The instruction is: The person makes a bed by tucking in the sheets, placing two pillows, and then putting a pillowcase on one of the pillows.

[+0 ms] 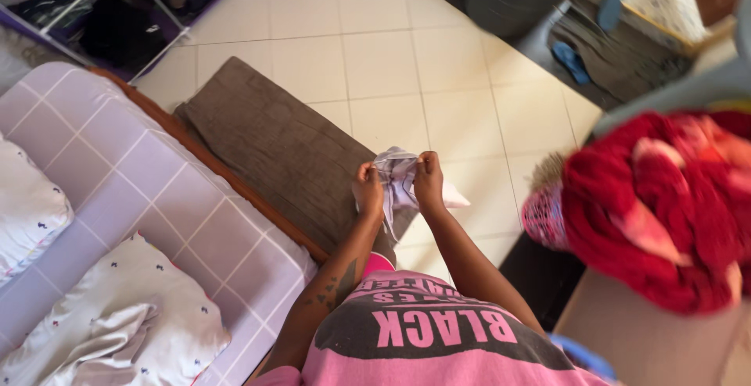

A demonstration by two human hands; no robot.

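Observation:
I hold a small pale lilac-and-white piece of cloth [399,184] in front of me, over the edge of a brown mat. My left hand [368,189] grips its left side and my right hand [428,180] grips its top right edge. The two hands are close together, with the cloth bunched and hanging between them. A white corner of it sticks out to the right, below my right hand.
A brown mat [274,143] lies on the pale tiled floor [375,50] beside a bed with a lilac checked sheet [133,183] and pillows [117,323]. A red pile of laundry [665,198] sits at the right. A shelf rack [117,3] stands far left.

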